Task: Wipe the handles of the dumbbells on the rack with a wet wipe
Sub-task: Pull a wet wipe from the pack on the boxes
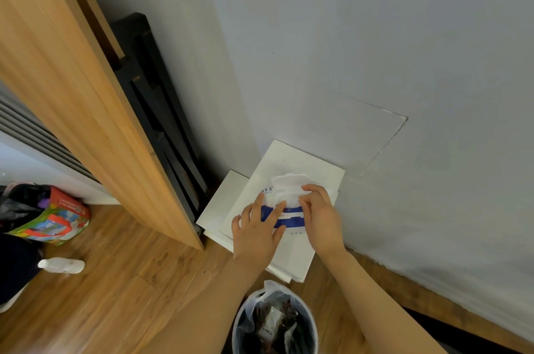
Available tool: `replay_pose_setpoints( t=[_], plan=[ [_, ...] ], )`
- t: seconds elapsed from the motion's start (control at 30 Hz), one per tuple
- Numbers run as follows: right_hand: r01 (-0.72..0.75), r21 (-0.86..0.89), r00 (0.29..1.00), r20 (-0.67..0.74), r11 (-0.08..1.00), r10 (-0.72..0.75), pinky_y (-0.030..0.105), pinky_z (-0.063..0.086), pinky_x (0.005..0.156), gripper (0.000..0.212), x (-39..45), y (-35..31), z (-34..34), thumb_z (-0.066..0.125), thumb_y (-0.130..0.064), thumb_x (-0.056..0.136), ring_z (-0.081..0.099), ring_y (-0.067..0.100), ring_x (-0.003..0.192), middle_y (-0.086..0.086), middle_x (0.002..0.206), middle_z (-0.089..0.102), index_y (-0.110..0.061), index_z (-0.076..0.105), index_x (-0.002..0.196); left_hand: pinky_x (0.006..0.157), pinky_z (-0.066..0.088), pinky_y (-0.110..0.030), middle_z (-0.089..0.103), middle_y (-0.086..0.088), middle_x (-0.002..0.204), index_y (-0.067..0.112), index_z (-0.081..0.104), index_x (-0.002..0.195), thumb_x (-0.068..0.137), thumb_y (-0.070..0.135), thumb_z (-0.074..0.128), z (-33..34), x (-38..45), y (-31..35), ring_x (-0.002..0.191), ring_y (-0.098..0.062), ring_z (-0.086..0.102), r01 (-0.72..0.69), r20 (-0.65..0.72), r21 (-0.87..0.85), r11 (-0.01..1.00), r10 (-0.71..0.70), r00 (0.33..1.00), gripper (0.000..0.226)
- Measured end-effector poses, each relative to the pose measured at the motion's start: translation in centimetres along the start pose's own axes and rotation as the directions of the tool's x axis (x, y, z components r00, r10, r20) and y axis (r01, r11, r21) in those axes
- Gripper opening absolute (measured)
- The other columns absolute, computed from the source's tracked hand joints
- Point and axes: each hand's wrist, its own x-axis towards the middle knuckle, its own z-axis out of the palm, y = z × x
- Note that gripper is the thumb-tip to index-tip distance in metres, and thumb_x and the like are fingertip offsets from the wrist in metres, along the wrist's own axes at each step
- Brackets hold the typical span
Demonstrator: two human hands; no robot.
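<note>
white and blue wet wipe pack (284, 209) sat on top of a white paper bag (291, 249) that lay against the grey wall (375, 50), and its flip lid (289, 180) was up. left hand (255, 233) pressed down on the blue part of the pack with straight fingers (277, 209), nothing really grabbed. right hand (319, 215) had its fingers (306, 200) curled at the opening, pinching at the white wipe there i think. dumbbells and rack weren't anywhere in this shot, so couldn't say where they were. bin with a plastic liner (274, 322) stood on the wood floor (115, 281) just below the arms. plastic bottle (62, 265) lay on its side off to the left, near a colourful bag (57, 218).
</note>
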Motion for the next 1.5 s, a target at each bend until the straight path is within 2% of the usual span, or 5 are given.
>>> replay_pose_setpoints(
  t=[0.3, 0.5, 0.83, 1.13, 1.5],
  plan=[
    [-0.075, 0.085, 0.992, -0.095, 0.994, 0.083, 0.017, 0.05, 0.075, 0.039, 0.7, -0.3, -3.6, 0.045, -0.042, 0.093, 0.066, 0.017, 0.093, 0.001, 0.118, 0.064, -0.017, 0.058, 0.12, 0.12, 0.02, -0.04, 0.014, 0.007, 0.162, 0.043, 0.035, 0.146, 0.104, 0.047, 0.029, 0.8, 0.3, 0.4, 0.147, -0.02, 0.021, 0.034, -0.034, -0.25, 0.968, -0.044, 0.998, 0.043],
    [0.019, -0.117, 1.0, -0.012, 0.993, -0.02, 0.021, 0.046, 0.084, 0.033, 0.1, 1.2, -2.8, 0.047, -0.037, 0.097, 0.064, 0.018, 0.097, 0.004, 0.117, 0.065, -0.016, 0.062, 0.118, 0.114, 0.037, -0.045, 0.03, 0.001, 0.157, 0.049, 0.056, 0.103, 0.104, 0.035, 0.043, 0.2, 1.8, 0.9, 0.137, -0.023, 0.038, 0.198, 0.088, -0.79, 0.581, -0.212, 0.973, 0.02],
    [0.171, -0.286, 0.977, 0.173, 0.943, -0.125, 0.025, 0.044, 0.098, 0.036, 0.4, 0.4, -0.7, 0.04, -0.035, 0.102, 0.045, 0.018, 0.127, 0.002, 0.145, 0.04, -0.025, 0.051, 0.134, 0.111, 0.041, -0.042, 0.042, 0.004, 0.15, 0.029, 0.062, 0.126, 0.102, 0.038, 0.046, 0.9, 2.9, 0.8, 0.127, -0.018, 0.047, 0.181, 0.007, -0.786, 0.591, -0.285, 0.959, 0.03],
    [0.147, -0.282, 0.986, 0.121, 0.948, -0.117, 0.024, 0.045, 0.096, 0.03, 0.3, 0.8, 0.2, 0.044, -0.031, 0.102, 0.048, 0.019, 0.123, 0.003, 0.14, 0.046, -0.023, 0.057, 0.128, 0.071, 0.037, 0.004, 0.051, 0.012, 0.12, 0.014, 0.066, 0.119, 0.092, 0.018, 0.066, 0.3, 3.4, 2.2, 0.099, -0.008, 0.051, 0.131, -0.082, -0.899, 0.418, -0.454, 0.887, 0.026],
    [0.036, -0.135, 0.995, 0.099, 0.99, -0.022, 0.03, 0.05, 0.098, 0.033, -0.1, -0.3, -0.4, 0.044, -0.028, 0.102, 0.052, 0.021, 0.12, 0.005, 0.141, 0.046, -0.018, 0.05, 0.132, 0.088, 0.04, -0.006, 0.055, 0.004, 0.136, 0.02, 0.064, 0.124, 0.095, 0.018, 0.063, 0.8, 2.6, 1.8, 0.11, -0.013, 0.057, 0.088, -0.135, -0.865, 0.494, -0.399, 0.907, 0.029]
  ],
)
